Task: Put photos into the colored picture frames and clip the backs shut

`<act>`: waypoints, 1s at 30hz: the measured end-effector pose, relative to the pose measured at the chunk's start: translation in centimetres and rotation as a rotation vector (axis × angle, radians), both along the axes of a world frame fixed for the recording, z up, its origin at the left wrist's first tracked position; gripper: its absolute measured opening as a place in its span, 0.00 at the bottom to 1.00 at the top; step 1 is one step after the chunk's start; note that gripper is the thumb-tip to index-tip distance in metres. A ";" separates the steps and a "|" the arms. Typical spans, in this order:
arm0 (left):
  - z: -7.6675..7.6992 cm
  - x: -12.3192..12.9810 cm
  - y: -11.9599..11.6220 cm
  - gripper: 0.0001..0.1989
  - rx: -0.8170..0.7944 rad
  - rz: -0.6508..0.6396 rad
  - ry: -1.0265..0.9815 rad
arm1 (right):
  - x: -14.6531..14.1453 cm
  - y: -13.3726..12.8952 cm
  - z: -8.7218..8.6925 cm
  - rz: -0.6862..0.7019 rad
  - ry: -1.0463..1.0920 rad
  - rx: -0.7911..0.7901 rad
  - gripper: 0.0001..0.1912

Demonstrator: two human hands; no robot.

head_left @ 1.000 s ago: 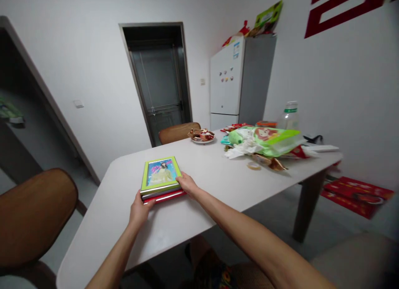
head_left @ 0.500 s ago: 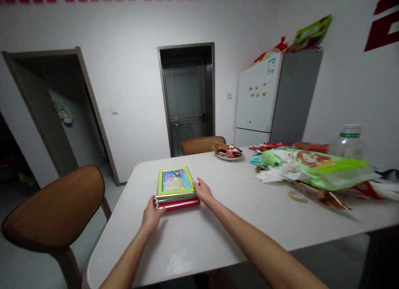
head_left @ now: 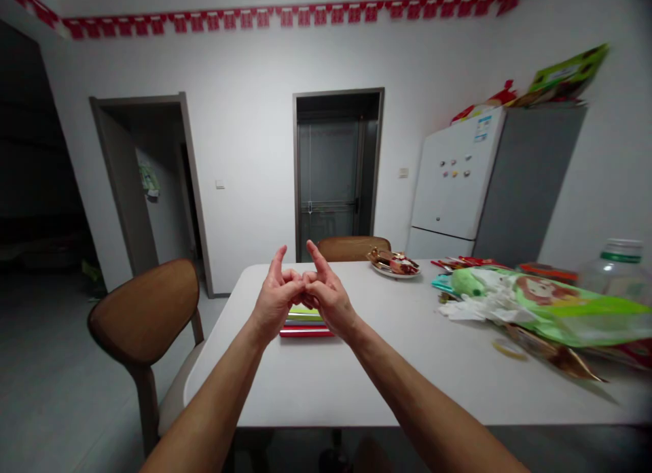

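Note:
Both hands are raised in front of me over the table, knuckles touching. One finger of my left hand (head_left: 275, 300) points up, while its other fingers are curled in. My right hand (head_left: 327, 298) mirrors it, with one finger up and the rest folded. I see nothing held in either. Behind and below them, a stack of picture frames (head_left: 305, 331) lies on the white table (head_left: 305, 391). Lime green, silver and red front edges show; my hands cover the picture on top.
To the right lie a green plastic bag (head_left: 565, 306), crumpled tissues (head_left: 479, 306) and a tape roll (head_left: 509, 349), near a clear jar (head_left: 614, 272). Farther back is a plate (head_left: 400, 274) of wrapped items. Brown chairs (head_left: 147, 310) stand at the left and far side.
My hands have let go of the picture frame stack, risen above it and come together with one finger up on each. The view has tilted up and turned left.

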State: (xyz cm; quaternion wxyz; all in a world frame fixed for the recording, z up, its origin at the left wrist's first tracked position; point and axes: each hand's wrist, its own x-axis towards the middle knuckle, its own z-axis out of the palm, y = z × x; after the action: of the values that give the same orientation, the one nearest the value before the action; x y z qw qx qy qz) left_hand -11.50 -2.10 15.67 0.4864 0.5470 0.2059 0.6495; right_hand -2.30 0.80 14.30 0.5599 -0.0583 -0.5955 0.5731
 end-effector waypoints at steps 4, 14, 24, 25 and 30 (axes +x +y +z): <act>-1.7 -0.6 0.3 0.38 -0.078 0.014 -0.052 | -0.1 0.8 -1.6 0.010 -0.033 -0.072 0.40; -4.3 -1.8 2.9 0.30 -0.502 -0.001 -0.040 | -0.2 3.4 -4.0 -0.062 -0.128 -0.498 0.28; -7.5 -1.0 3.5 0.33 -0.663 0.004 0.016 | -0.7 5.9 -7.4 -0.674 -0.943 0.147 0.30; -8.4 -1.0 3.6 0.32 -0.691 0.017 0.021 | -0.5 6.7 -8.2 -0.794 -1.072 0.248 0.26; -13.7 -1.4 4.2 0.25 -0.815 0.115 -0.008 | 0.8 9.1 -11.0 -0.928 -1.293 0.415 0.16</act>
State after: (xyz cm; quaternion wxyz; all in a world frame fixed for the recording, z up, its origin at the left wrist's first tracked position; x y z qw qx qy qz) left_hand -12.89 2.08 1.99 0.6270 0.2946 0.4745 0.5431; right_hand -1.53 9.90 3.28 0.2858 -0.5124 -0.8096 0.0146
